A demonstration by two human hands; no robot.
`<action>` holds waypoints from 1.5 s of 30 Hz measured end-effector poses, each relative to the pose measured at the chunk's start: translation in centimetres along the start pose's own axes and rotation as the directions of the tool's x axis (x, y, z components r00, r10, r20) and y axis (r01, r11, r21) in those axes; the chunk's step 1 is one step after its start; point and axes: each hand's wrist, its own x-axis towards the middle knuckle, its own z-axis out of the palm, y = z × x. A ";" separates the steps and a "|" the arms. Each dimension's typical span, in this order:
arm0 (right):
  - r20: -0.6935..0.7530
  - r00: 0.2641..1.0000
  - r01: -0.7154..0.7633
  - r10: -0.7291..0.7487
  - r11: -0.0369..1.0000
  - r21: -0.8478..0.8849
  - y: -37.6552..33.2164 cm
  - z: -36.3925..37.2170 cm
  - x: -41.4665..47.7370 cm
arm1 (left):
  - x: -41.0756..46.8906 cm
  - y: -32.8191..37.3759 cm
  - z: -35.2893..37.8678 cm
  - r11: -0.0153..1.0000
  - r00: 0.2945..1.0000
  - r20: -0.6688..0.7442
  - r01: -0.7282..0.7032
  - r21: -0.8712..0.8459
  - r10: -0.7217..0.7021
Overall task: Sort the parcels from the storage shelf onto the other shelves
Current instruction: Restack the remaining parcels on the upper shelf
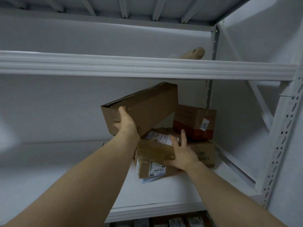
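Observation:
A long brown cardboard box [147,104] hangs tilted above the middle shelf [155,208], its far end up, with my left hand [125,121] gripping its near end. Below it a taped brown parcel [154,148] with a white label lies on top of a labelled box [152,169]; my right hand [182,151] clasps the taped parcel's right corner. Behind them a red-and-brown box [195,122] with a white tag stands on a flat brown carton [205,153] in the shelf's right corner.
The white metal beam of the upper shelf [147,66] crosses just above the tilted box; a tan padded parcel [193,54] lies on it at the right. A perforated upright [282,136] stands at the right. More labelled parcels [177,222] show on the level below.

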 end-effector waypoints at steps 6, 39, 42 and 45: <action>-0.074 0.995 0.066 -0.060 0.994 0.091 -0.2 0.7 1.7 | 1.2 -0.2 0.2 1.000 1.000 -0.018 0.009 0.012 -0.009; 0.086 0.955 -0.297 0.284 0.913 0.279 -4.5 -1.3 5.5 | 2.4 -0.3 1.8 0.999 0.990 -0.138 -0.016 0.030 0.020; 0.104 0.948 -0.315 0.300 0.930 0.191 -5.3 -1.6 6.1 | 2.2 0.1 1.0 0.999 0.981 -0.186 -0.044 0.019 0.047; 0.161 0.930 -0.356 0.331 0.919 0.171 -6.0 -1.7 6.7 | 2.6 0.4 0.4 0.999 0.970 -0.240 -0.045 0.013 0.047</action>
